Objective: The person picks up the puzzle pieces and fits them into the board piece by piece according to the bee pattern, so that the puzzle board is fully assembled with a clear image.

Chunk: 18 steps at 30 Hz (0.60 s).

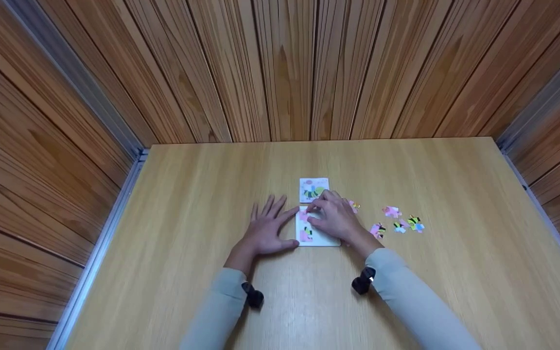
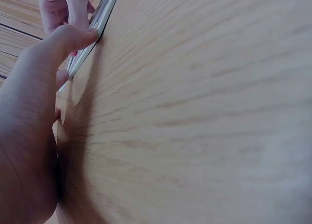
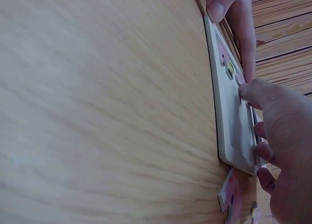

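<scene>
A white puzzle tray lies on the table with some pink pieces fitted along its left side. My left hand is spread flat beside it, thumb and index fingertip touching the tray's left edge; the left wrist view shows the thumb against that edge. Over the tray's upper part, my right hand pinches a pink piece between thumb and fingers. In the right wrist view that hand holds the piece down at the tray, largely covering it.
A picture card with a striped bee lies just above the tray. Several loose puzzle pieces lie to the right, among them a pink one and a yellow and black one. Wood-panelled walls stand behind the table and at both sides.
</scene>
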### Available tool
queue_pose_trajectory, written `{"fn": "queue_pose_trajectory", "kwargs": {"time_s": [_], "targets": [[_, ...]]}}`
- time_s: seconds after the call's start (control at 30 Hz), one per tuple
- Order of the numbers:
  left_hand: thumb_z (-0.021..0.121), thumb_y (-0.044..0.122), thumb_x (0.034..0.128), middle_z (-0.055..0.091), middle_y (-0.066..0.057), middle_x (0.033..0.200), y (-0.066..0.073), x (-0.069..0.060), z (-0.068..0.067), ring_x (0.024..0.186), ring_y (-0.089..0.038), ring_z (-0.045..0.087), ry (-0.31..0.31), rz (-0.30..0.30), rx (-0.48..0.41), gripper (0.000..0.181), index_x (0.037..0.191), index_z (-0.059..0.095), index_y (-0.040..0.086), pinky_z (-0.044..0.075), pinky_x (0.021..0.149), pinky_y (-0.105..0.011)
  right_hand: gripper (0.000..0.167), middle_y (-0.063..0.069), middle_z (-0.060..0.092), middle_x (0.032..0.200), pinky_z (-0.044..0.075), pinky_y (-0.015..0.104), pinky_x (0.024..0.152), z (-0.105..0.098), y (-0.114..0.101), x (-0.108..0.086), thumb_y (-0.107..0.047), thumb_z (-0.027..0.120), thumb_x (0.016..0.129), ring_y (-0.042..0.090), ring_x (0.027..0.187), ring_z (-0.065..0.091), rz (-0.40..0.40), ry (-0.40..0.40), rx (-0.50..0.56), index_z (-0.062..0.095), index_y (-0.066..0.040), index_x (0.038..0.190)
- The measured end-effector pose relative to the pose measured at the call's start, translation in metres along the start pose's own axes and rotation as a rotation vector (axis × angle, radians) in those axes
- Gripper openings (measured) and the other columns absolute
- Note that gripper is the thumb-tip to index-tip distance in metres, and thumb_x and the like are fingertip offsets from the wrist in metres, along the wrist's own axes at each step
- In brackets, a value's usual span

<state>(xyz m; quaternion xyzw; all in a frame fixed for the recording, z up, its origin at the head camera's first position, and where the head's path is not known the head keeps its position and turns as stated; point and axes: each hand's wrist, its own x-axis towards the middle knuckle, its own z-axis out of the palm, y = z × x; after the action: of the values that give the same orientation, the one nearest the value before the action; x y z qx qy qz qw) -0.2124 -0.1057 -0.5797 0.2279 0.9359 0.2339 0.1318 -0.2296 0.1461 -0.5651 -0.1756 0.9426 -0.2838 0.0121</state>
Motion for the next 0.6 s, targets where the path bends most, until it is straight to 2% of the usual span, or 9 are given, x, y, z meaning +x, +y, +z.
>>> {"fn": "queue_pose_trajectory", "kwargs": {"time_s": [0.4,0.6], "targets": [[0.062,0.08,0.0936,0.011,-0.005,0.194,-0.0001,-0.0002,0.0005,0.181,-0.043,-0.003,-0.001,-0.005,0.008,0.096,0.177,0.034,0.043,-0.005,0.14,-0.078,0.022,0.008,0.068,0.126,0.049,0.053,0.104,-0.0016,0.0,-0.0011,-0.031,0.085,0.101,0.031,0.12,0.061,0.018,-0.022,0.013,0.083,-0.018,0.119],[0.063,0.079,0.094,0.011,-0.005,0.194,-0.0002,-0.0006,0.0003,0.181,-0.043,-0.003,-0.001,-0.001,0.007,0.095,0.177,0.034,0.043,-0.004,0.139,-0.079,0.022,0.008,0.068,0.126,0.048,0.052,0.102,-0.0054,0.0001,-0.0032,-0.03,0.086,0.1,0.031,0.121,0.061,0.008,-0.011,0.024,0.084,-0.019,0.12]]}}
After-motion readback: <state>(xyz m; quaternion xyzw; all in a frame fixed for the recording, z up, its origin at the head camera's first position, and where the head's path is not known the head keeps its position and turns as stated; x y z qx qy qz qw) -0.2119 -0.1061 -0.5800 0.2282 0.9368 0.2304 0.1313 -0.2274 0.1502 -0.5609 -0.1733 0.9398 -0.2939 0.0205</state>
